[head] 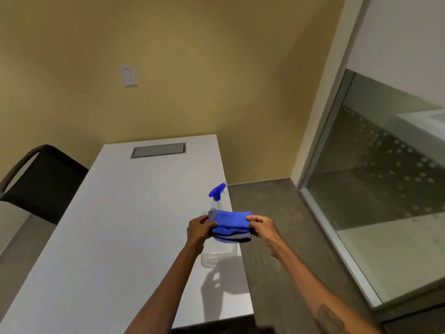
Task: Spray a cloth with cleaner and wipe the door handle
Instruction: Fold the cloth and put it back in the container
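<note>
A folded blue cloth (232, 225) is held up between both hands above the right edge of the white table (120, 225). My left hand (199, 229) pinches its left end and my right hand (263, 227) pinches its right end. Behind and below the cloth stands a clear spray bottle (216, 203) with a blue trigger head; the cloth hides most of its body. No door handle is in view.
A black chair (41, 182) stands at the table's left side. A grey cable hatch (159, 150) is set in the table's far end. The yellow wall carries a light switch (128, 75). A glass panel (373, 189) in a metal frame rises on the right, beyond grey floor.
</note>
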`<control>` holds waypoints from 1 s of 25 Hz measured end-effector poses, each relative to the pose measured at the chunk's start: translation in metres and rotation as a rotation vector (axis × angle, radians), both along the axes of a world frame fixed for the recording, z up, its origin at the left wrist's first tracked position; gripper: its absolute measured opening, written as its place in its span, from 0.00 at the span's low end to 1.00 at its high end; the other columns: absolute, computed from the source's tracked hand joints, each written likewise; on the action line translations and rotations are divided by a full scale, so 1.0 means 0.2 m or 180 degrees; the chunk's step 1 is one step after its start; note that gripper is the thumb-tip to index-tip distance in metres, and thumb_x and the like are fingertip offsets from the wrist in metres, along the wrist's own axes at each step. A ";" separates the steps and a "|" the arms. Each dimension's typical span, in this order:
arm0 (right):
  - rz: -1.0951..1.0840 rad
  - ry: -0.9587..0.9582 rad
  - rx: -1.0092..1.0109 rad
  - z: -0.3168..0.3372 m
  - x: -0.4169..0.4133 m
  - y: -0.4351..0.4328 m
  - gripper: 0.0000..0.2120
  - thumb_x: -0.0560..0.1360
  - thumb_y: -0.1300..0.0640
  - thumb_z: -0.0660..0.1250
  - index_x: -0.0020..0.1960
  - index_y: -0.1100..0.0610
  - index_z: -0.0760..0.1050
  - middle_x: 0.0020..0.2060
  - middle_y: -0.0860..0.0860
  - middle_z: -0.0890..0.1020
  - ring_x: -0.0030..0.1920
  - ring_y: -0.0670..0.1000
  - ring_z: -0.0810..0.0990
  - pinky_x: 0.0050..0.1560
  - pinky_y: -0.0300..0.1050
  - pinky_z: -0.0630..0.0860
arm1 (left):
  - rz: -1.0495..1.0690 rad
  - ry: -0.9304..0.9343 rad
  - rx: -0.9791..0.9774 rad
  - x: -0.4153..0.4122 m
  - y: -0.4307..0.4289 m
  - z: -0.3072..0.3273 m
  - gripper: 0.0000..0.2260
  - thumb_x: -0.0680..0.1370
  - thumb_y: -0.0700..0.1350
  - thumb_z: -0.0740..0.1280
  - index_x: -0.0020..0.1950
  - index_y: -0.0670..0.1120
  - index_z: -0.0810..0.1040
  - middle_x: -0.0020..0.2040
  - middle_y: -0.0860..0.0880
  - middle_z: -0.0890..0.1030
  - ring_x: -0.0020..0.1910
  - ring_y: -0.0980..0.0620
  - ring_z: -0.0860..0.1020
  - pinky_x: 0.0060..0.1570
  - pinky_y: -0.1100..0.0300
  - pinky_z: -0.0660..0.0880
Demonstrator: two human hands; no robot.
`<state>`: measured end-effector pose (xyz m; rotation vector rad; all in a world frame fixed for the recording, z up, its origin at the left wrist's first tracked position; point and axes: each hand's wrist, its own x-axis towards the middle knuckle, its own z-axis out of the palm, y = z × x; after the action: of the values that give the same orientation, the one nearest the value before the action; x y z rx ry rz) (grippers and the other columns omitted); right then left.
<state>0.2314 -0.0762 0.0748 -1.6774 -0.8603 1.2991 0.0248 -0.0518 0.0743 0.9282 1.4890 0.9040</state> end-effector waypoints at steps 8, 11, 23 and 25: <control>0.0131 -0.0550 -0.0198 -0.21 -0.25 0.12 0.14 0.72 0.72 0.68 0.57 0.68 0.81 0.49 0.60 0.82 0.43 0.53 0.78 0.51 0.47 0.77 | 0.0182 0.0702 0.0017 -0.14 0.03 -0.22 0.24 0.76 0.34 0.72 0.72 0.41 0.74 0.65 0.41 0.78 0.63 0.42 0.78 0.65 0.48 0.77; 0.0138 -0.0699 -0.0127 -0.24 -0.29 0.18 0.07 0.71 0.74 0.69 0.48 0.71 0.82 0.44 0.56 0.78 0.45 0.57 0.79 0.55 0.55 0.78 | -0.0033 0.1157 0.0263 -0.16 0.07 -0.30 0.16 0.76 0.31 0.70 0.64 0.39 0.81 0.63 0.42 0.80 0.64 0.43 0.78 0.66 0.51 0.74; 0.1396 -0.2299 0.0103 -0.42 -0.43 0.30 0.12 0.75 0.72 0.58 0.43 0.55 0.68 0.39 0.51 0.67 0.36 0.48 0.66 0.35 0.46 0.67 | -0.1281 0.1346 -0.0160 -0.16 0.20 -0.55 0.09 0.81 0.37 0.64 0.55 0.39 0.84 0.52 0.44 0.84 0.50 0.54 0.80 0.54 0.60 0.78; 0.1533 -0.2594 0.0207 -0.49 -0.42 0.32 0.10 0.75 0.69 0.57 0.42 0.55 0.64 0.34 0.54 0.68 0.33 0.49 0.66 0.33 0.46 0.64 | -0.1658 0.1516 -0.0110 -0.15 0.22 -0.61 0.11 0.83 0.39 0.65 0.62 0.38 0.82 0.58 0.43 0.83 0.54 0.52 0.80 0.55 0.64 0.77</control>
<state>0.1469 -0.0118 -0.0231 -2.0403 -1.8472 0.8200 -0.0052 -0.0068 -0.0476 1.4882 1.5297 0.2831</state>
